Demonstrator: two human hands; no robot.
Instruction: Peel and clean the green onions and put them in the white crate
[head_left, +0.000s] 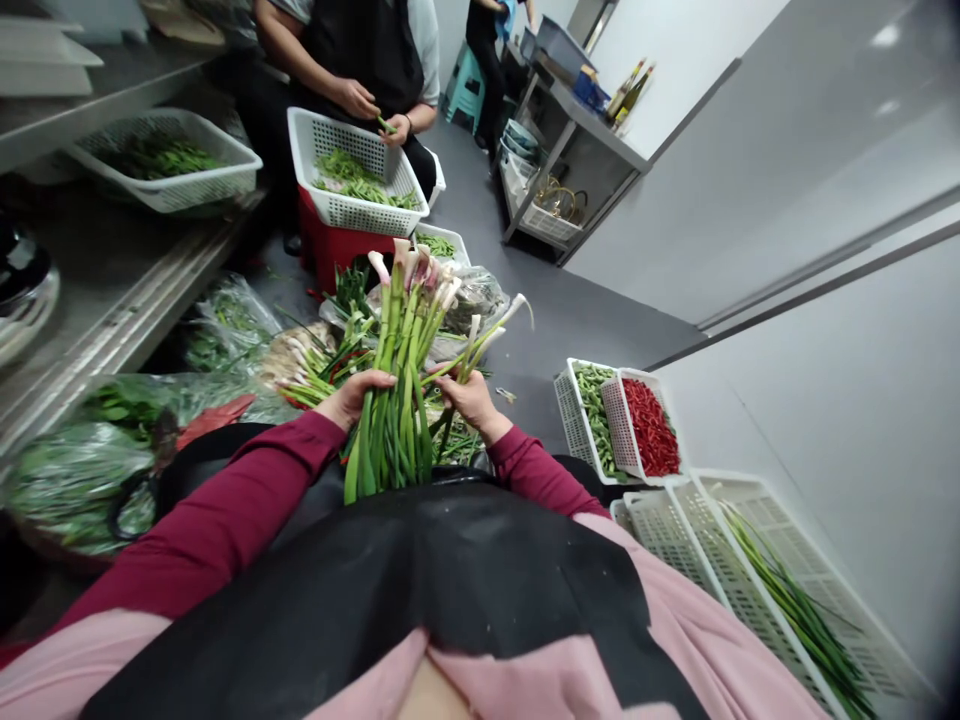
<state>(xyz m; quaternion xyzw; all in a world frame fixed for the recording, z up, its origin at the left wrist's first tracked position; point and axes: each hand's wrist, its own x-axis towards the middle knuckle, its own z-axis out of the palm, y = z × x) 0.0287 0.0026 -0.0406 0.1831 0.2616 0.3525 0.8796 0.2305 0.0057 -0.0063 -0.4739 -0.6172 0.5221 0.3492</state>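
Observation:
My left hand (352,395) is closed around a thick bunch of green onions (397,370), held upright over my lap with the white root ends pointing away from me. My right hand (471,398) grips a few more stalks (487,340) that splay out to the right of the bunch. Both sleeves are dark red, and a black apron covers my lap. More loose green onions (322,375) lie on the floor just beyond my hands.
A white basket of red chillies (649,425) and one of green chillies (589,400) stand at right, beside a long white crate (750,560) holding green stalks. Bagged greens (97,450) lie left. Ahead, a seated person sorts green beans over a white basket (360,175). Steel shelves line the left.

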